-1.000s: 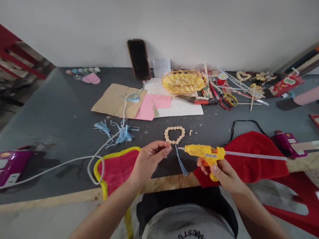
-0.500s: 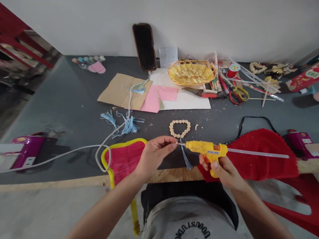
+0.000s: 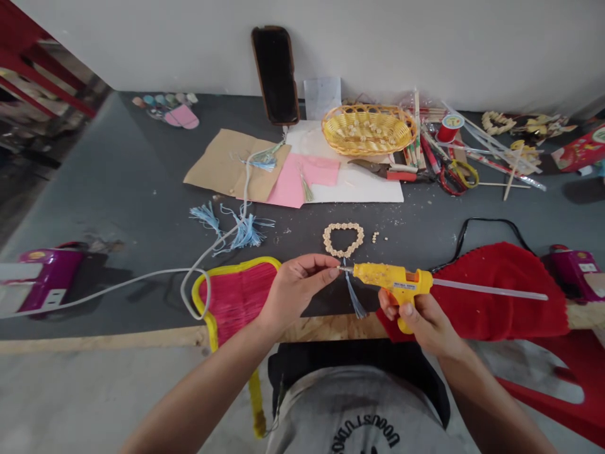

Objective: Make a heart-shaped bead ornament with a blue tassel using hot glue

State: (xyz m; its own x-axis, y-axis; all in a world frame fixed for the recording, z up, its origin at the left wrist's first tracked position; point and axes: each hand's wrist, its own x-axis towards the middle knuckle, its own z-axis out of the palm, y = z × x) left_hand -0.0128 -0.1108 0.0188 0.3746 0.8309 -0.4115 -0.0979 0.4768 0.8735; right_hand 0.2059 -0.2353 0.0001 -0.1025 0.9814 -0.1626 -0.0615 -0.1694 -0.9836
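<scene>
Glue gun [image 3: 385,274], head view: gripped in R hand [image 3: 423,321], fingers curled round handle; nozzle [image 3: 346,268] aimed at L hand [image 3: 300,284], touching or v. near its fingertips (can't tell which). L thumb & forefinger pinched tog. on tiny pale piece [image 3: 339,267], type unclear. Just beyond L fingertips: beaded loop [image 3: 343,239]; blue tassel [image 3: 355,297] btwn the hands. Beside L hand: pink, yellow-edged piece [image 3: 236,299]. Right of R hand: red cloth [image 3: 501,309], w/ gun's glue stick [image 3: 491,289] above it.
</scene>
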